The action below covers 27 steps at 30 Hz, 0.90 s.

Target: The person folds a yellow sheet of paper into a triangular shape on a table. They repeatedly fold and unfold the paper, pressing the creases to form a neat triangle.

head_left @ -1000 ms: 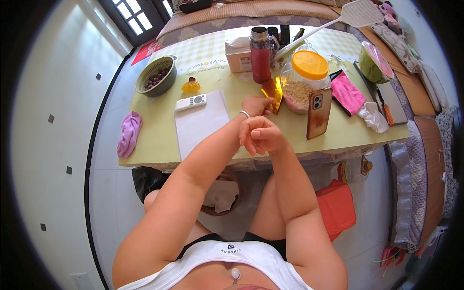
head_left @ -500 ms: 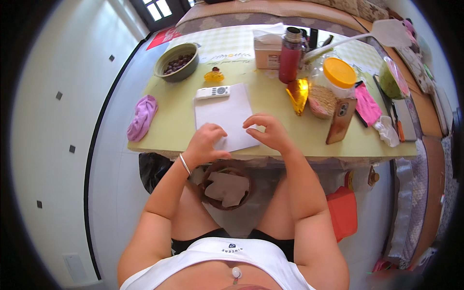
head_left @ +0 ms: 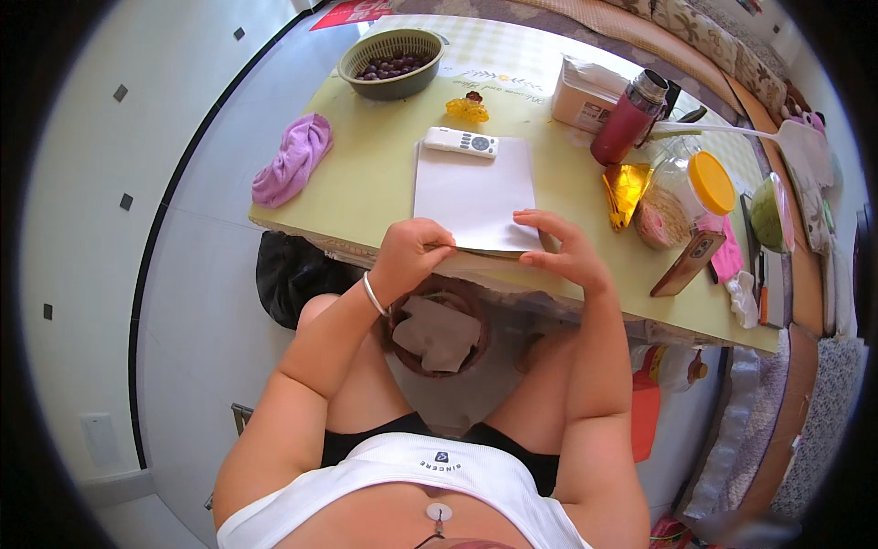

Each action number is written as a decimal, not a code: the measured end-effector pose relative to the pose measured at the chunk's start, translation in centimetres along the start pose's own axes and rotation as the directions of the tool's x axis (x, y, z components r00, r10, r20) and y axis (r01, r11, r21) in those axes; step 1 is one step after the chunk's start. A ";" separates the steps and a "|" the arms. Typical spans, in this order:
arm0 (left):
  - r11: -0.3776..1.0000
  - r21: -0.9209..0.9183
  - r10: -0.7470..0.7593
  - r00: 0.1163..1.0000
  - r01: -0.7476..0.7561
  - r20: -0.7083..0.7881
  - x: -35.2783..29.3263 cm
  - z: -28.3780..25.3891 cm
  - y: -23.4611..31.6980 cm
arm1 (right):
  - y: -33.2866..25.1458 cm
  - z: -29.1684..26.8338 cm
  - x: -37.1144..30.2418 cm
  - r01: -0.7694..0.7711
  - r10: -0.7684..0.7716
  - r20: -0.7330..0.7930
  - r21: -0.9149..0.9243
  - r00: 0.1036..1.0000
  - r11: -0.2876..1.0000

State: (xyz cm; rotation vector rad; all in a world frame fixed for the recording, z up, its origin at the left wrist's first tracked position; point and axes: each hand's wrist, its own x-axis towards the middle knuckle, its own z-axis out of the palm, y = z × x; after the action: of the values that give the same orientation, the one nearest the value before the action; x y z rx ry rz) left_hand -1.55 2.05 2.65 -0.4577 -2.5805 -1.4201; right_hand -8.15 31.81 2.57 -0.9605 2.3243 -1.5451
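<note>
Below the table edge, a round brown basket (head_left: 437,331) with crumpled brownish paper in it sits between the person's knees. At the near edge of the pale yellow-green table (head_left: 366,188), the left hand (head_left: 412,256) pinches the near left corner of a white rectangular sheet of paper (head_left: 474,192), fingers curled tight on it. The right hand (head_left: 560,252) grips the near right corner, thumb under and fingertips pressing on top. The sheet lies flat on the table, its near edge at the table's rim. A white remote control (head_left: 461,142) rests on its far edge. Farther off stand a dark red metal flask (head_left: 626,117) and an olive green bowl of dark fruit (head_left: 391,62).
</note>
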 end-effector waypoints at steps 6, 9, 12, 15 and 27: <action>0.947 -0.192 -0.255 0.966 0.258 0.037 1.2 -0.1 0.1 | 0.9 -0.6 0.8 -0.065 0.064 0.016 0.093 0.998 0.994; 0.912 -0.297 -0.287 0.958 0.283 0.030 2.0 -0.5 -0.7 | 1.4 -0.2 1.3 -0.049 0.055 -0.075 0.078 0.996 0.996; 0.923 -0.356 -0.156 0.988 0.145 -0.003 2.8 -1.0 -2.0 | 3.6 0.4 2.4 -0.106 0.119 -0.207 0.075 0.971 0.992; 0.954 -0.298 -0.017 0.995 -0.011 -0.093 3.5 -1.9 -3.1 | 4.0 1.0 3.2 -0.294 0.334 -0.319 0.168 0.887 0.941; 0.952 0.187 -0.160 0.915 0.242 -0.370 4.3 -0.3 -5.8 | 2.8 3.4 5.5 -0.415 0.142 -0.610 -0.333 0.779 0.847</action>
State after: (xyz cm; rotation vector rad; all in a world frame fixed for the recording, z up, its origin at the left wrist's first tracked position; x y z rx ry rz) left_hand -7.56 -0.32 -0.53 0.0960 -2.5010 -1.1116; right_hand -11.85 26.58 -0.37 -0.1550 3.1619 -1.3017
